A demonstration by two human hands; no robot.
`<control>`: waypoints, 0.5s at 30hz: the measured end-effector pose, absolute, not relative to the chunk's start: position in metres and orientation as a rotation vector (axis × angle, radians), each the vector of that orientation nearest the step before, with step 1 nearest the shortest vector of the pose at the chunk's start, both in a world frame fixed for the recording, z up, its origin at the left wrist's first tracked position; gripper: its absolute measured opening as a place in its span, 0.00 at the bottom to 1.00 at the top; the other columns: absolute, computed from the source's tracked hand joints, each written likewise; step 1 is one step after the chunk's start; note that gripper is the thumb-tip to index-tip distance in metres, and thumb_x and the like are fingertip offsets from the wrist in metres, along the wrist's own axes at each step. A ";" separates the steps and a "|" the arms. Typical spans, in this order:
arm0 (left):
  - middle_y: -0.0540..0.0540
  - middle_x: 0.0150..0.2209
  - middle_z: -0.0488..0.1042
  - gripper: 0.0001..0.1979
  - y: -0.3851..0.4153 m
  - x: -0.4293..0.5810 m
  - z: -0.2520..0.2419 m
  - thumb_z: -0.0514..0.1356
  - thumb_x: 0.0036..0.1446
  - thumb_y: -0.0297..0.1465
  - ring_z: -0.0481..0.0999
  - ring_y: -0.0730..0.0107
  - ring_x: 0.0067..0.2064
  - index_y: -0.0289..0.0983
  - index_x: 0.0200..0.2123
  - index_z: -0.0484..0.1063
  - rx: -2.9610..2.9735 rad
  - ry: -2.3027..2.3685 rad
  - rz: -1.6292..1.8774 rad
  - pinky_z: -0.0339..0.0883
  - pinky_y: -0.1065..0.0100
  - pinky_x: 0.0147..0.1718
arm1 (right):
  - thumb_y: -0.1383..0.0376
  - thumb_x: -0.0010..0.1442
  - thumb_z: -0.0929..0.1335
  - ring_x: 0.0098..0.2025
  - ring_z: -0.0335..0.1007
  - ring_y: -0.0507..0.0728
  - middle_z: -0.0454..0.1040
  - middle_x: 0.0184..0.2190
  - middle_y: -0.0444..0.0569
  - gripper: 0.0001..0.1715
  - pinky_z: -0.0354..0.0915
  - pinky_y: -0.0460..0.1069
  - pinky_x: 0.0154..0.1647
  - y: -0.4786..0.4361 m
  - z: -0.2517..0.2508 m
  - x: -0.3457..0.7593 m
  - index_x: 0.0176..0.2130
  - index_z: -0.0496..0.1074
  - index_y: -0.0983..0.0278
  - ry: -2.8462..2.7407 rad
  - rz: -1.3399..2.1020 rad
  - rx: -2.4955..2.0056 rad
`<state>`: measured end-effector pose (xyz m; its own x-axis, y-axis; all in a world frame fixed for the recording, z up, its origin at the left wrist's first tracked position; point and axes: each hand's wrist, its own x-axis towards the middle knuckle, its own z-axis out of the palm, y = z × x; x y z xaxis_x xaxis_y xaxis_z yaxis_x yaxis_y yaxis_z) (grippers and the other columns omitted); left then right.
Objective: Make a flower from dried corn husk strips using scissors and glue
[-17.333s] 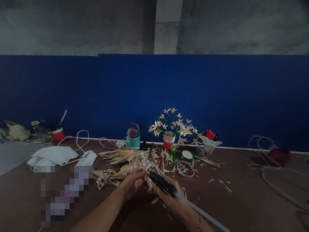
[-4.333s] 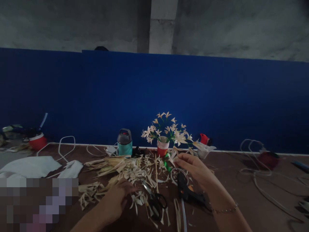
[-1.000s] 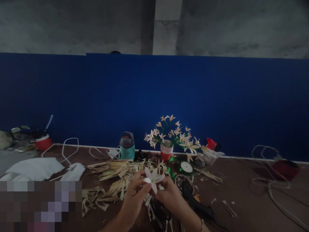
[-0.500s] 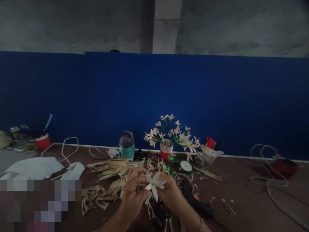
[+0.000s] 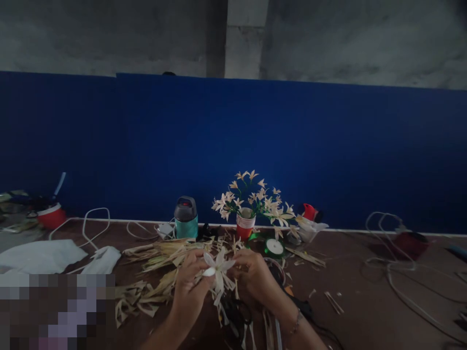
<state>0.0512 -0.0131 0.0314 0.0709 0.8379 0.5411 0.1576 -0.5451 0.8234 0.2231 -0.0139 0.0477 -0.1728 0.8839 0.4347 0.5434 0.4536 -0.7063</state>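
Note:
A pale flower with long pointed petals (image 5: 219, 267) is held up between my hands, facing the camera. My left hand (image 5: 190, 279) pinches it from the left, thumb and fingers at its petals. On the right, the curled fingers of my right hand (image 5: 251, 272) are closed at the edge of a petal. Dry husk strips (image 5: 164, 255) lie beside and behind my left hand. Below the flower are black-handled scissors (image 5: 237, 316), partly hidden. Behind stands a red and white cup (image 5: 245, 224) holding many similar flowers (image 5: 259, 197) on green stems.
A teal and grey bottle (image 5: 186, 218) stands left of the cup. Green ribbon on a white spool (image 5: 274, 247) lies right of it. A black tool (image 5: 304, 307) is partly behind my right forearm. White cables (image 5: 392, 272) lie at right, white bags (image 5: 47, 255) at left.
The flower has tilted and risen slightly, its petals turned differently. My right hand has shifted its fingers to the petal's right edge. The whole view has moved a little.

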 end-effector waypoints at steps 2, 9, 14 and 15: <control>0.44 0.36 0.70 0.05 -0.009 0.050 0.029 0.57 0.49 0.29 0.69 0.62 0.41 0.37 0.24 0.70 1.745 1.026 1.508 0.63 0.65 0.42 | 0.67 0.54 0.65 0.29 0.68 0.52 0.75 0.25 0.47 0.12 0.61 0.44 0.31 -0.012 0.053 0.239 0.25 0.77 0.64 -1.954 0.469 -1.389; 0.47 0.32 0.73 0.06 -0.002 0.050 0.016 0.58 0.49 0.33 0.71 0.62 0.39 0.37 0.27 0.71 1.672 1.108 1.386 0.63 0.65 0.43 | 0.68 0.50 0.64 0.32 0.71 0.55 0.78 0.28 0.47 0.11 0.57 0.45 0.30 -0.005 0.060 0.322 0.28 0.77 0.61 -2.042 0.175 -2.181; 0.46 0.32 0.74 0.08 -0.005 0.054 0.013 0.59 0.46 0.36 0.72 0.61 0.37 0.36 0.26 0.71 1.624 1.147 1.344 0.64 0.64 0.40 | 0.72 0.51 0.62 0.36 0.71 0.60 0.78 0.31 0.53 0.15 0.56 0.50 0.35 0.000 0.043 0.367 0.27 0.77 0.63 -1.968 -0.067 -2.368; 0.45 0.32 0.75 0.08 -0.005 0.055 0.013 0.59 0.46 0.36 0.72 0.60 0.37 0.36 0.26 0.71 1.612 1.156 1.341 0.64 0.64 0.40 | 0.71 0.51 0.62 0.38 0.70 0.60 0.78 0.32 0.53 0.14 0.56 0.50 0.37 0.000 0.038 0.372 0.28 0.77 0.63 -1.997 -0.106 -2.354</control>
